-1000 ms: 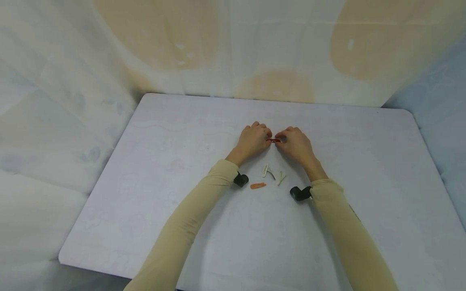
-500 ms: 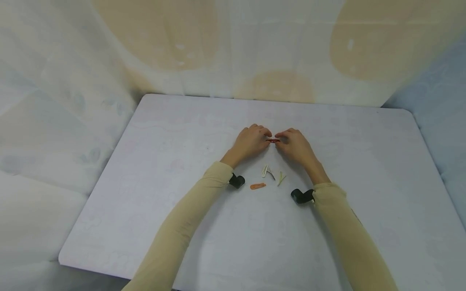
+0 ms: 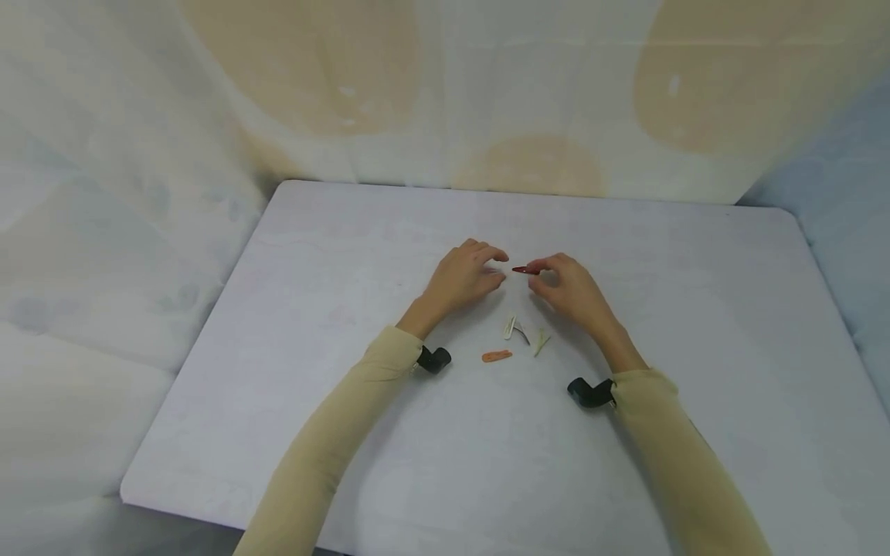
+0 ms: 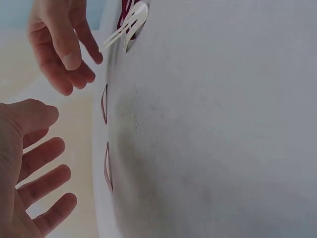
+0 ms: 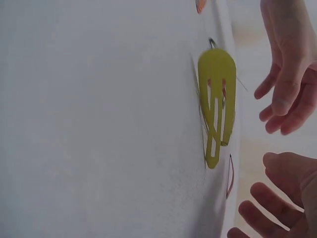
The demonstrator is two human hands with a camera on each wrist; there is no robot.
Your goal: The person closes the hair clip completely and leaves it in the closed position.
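**Red hair clip pinched over a pale table**

A pale lilac-white table (image 3: 348,432) with rounded corners, set against draped cloth walls (image 3: 139,154) of cream colour with big tan patches. On the table near its middle, a small group of snap hair clips: a white hair clip (image 3: 509,327), a yellow-green hair clip (image 3: 540,342) just right of it, and an orange hair clip (image 3: 497,356) a little nearer to the person.

Further from the person than this group, a dark red hair clip (image 3: 523,269), narrow and pointed, lying about level, with its free tip towards the left.

Right hand (image 3: 566,289) with fingers curled, pinching the red clip by its right end between thumb and fingertips. Left hand (image 3: 462,276) close beside, just apart from the clip's tip, fingers relaxed and slightly bent, holding nothing. Both forearms in beige sleeves (image 3: 334,448), each with a black wrist camera (image 3: 434,360) strapped at the cuff
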